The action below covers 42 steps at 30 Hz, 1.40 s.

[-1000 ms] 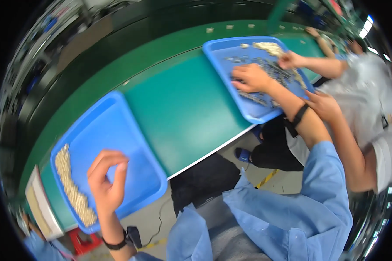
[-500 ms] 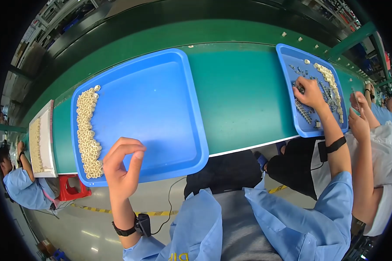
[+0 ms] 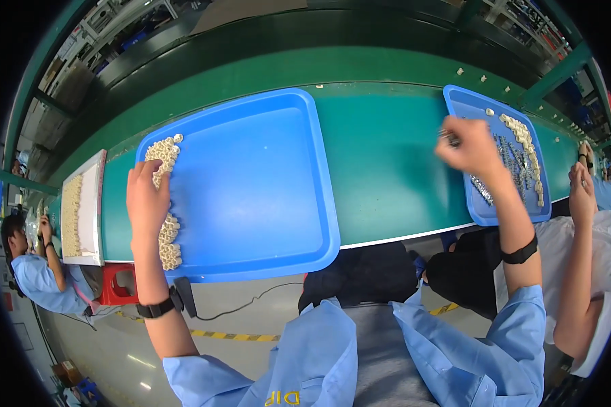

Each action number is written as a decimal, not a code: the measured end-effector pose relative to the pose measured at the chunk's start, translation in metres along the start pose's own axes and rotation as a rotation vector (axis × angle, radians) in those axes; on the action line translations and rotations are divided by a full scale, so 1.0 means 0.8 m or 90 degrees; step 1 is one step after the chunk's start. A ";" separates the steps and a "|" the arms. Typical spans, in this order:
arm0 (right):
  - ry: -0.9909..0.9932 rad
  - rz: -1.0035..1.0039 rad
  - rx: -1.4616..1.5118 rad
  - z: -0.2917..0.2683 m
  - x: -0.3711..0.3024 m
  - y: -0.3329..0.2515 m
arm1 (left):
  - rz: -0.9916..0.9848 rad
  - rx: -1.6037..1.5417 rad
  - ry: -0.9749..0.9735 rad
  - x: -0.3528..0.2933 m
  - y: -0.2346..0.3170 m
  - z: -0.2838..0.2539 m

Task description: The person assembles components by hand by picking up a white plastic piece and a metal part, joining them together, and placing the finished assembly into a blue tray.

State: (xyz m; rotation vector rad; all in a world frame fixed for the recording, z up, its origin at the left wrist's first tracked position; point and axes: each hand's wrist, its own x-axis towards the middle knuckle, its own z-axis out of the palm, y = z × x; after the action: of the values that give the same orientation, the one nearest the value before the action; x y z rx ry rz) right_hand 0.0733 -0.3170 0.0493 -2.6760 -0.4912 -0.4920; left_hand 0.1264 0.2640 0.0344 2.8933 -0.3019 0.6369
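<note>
My left hand (image 3: 148, 207) is over the left edge of a large blue tray (image 3: 327, 203), among a bank of small cream-coloured ring-like pieces (image 3: 170, 241). Its fingers curve, with a gap between thumb and fingertips, and I make out nothing held there. My right hand (image 3: 474, 150) is closed around some small dark metal parts (image 3: 449, 138), which poke out at the fingers. It hovers by the left side of a smaller blue tray (image 3: 455, 102). That tray holds many small metal parts (image 3: 516, 163) and a row of cream pieces (image 3: 523, 136) along its right.
The trays rest on a green work surface (image 3: 387, 163). A white-edged tray (image 3: 95, 224) of cream pieces stands at far left, near a red stool (image 3: 119, 283) and a seated person (image 3: 41, 278). Another person's hand (image 3: 581, 193) is at right. Loose cream pieces (image 3: 483, 78) dot the back strip.
My left hand has moved left and up, onto the cream pieces. My right hand has lifted from the metal parts and shifted left, with some in its fingers. The view has shifted a little.
</note>
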 end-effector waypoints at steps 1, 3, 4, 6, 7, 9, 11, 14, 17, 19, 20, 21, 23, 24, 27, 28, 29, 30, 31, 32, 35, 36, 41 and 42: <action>-0.024 -0.061 -0.038 0.016 0.003 -0.024 | 0.009 0.001 0.002 0.003 -0.010 0.008; -0.051 -0.090 -0.062 0.060 0.005 -0.053 | -0.009 0.074 -0.060 0.014 -0.022 0.024; -0.056 -0.058 -0.080 0.076 0.003 -0.065 | -0.018 0.109 -0.089 0.020 -0.024 0.034; -0.060 -0.027 -0.093 0.095 0.000 -0.080 | -0.027 0.095 -0.083 0.017 -0.027 0.046; -0.055 -0.004 -0.098 0.099 -0.004 -0.086 | -0.044 0.080 -0.080 0.011 -0.029 0.049; -0.047 0.041 -0.107 0.106 -0.009 -0.095 | -0.063 0.066 -0.080 0.006 -0.040 0.051; -0.024 0.032 -0.084 0.106 -0.012 -0.100 | -0.073 0.059 -0.059 0.004 -0.049 0.052; 0.026 0.026 -0.050 0.105 -0.014 -0.097 | -0.052 0.014 -0.009 0.004 -0.042 0.047; 0.130 -0.063 -0.016 0.112 -0.012 -0.084 | -0.004 -0.111 0.056 -0.004 -0.017 0.023; 0.071 0.097 0.245 0.111 -0.016 -0.084 | -0.009 -0.253 0.029 -0.013 0.016 0.000; 0.073 0.110 0.233 0.109 -0.013 -0.092 | -0.023 -0.337 0.022 -0.025 0.037 -0.016; 0.047 0.163 0.338 0.106 -0.008 -0.100 | -0.021 -0.412 0.019 -0.039 0.064 -0.019; 0.023 0.220 0.440 0.098 -0.007 -0.107 | 0.047 -0.463 0.000 -0.057 0.121 -0.025; 0.010 0.226 0.449 0.098 -0.009 -0.108 | 0.115 -0.440 -0.016 -0.062 0.146 -0.024; -0.018 0.239 0.470 0.095 -0.016 -0.108 | 0.132 -0.502 -0.077 -0.069 0.222 -0.015; -0.003 0.199 0.463 0.093 -0.020 -0.106 | 0.132 -0.500 -0.081 -0.070 0.240 -0.010; 0.009 0.157 0.459 0.091 -0.022 -0.107 | 0.125 -0.541 -0.095 -0.072 0.253 -0.004; 0.023 0.115 0.454 0.089 -0.023 -0.109 | 0.118 -0.581 -0.110 -0.074 0.266 0.002; 0.023 0.113 0.461 0.085 -0.023 -0.113 | 0.116 -0.575 -0.110 -0.074 0.279 0.006; 0.032 0.088 0.472 0.079 -0.023 -0.118 | 0.075 -0.648 -0.115 -0.074 0.292 0.010; 0.052 0.050 0.498 0.073 -0.034 -0.130 | -0.008 -0.793 -0.133 -0.079 0.323 0.022; 0.079 0.043 0.499 0.074 -0.037 -0.133 | -0.021 -0.821 -0.138 -0.079 0.332 0.025; 0.168 0.009 0.461 0.080 -0.044 -0.138 | -0.049 -0.871 -0.156 -0.079 0.357 0.030; 0.182 -0.004 0.441 0.079 -0.045 -0.138 | -0.052 -0.870 -0.155 -0.080 0.359 0.030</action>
State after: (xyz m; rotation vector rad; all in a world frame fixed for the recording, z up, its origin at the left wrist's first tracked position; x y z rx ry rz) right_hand 0.0148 -0.2039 0.0126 -1.9094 -0.4765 -0.5677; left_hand 0.0125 -0.0079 0.0188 1.6227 -0.4160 -0.0264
